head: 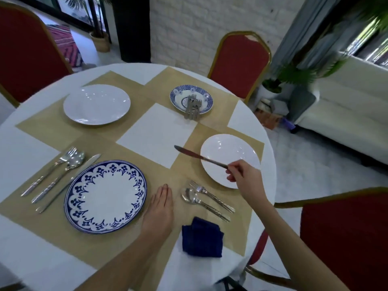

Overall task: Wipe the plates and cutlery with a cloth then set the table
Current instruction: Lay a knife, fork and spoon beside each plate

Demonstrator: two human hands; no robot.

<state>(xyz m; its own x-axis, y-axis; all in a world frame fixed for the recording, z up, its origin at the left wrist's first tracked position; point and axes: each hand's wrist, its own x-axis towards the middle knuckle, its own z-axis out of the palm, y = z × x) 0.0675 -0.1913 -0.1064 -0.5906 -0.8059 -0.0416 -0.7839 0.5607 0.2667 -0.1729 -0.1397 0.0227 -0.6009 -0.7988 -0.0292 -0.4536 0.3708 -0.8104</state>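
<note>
Table (27,141): round, white-covered, with beige placemats (52,131) laid across it.
Right hand (241,175): thumb and curled fingers pinched the handle end of the held knife (199,156).
Held knife: slanted across the left rim of the near white plate (228,152), blade tip pointing away and left; contact with the plate could not be told.
Near white plate: on the right-hand placemat, close to the table's edge.
Left hand (159,208): palm down on a placemat, fingers straight and together, gripping nothing; between the patterned plate (105,196) and the right spoon (190,196).
Patterned plate: white with a blue border.
Left setting: left fork (65,157), left spoon (76,159) and laid knife (90,160) side by side just left of the patterned plate.
Right setting: right spoon and right fork (201,190) side by side, bowl and tines pointing away.
Blue cloth (202,238): folded, at the near corner of the placemat, just beside the right spoon's handle end, apart from both hands.
Far white plate (96,104): on the far-left placemat.
Small blue plate (178,95): at the far side, carrying a bundle of cutlery (192,108) whose handles overhung its near rim.
Chairs (239,61): red, gold-framed, three around the table.
</note>
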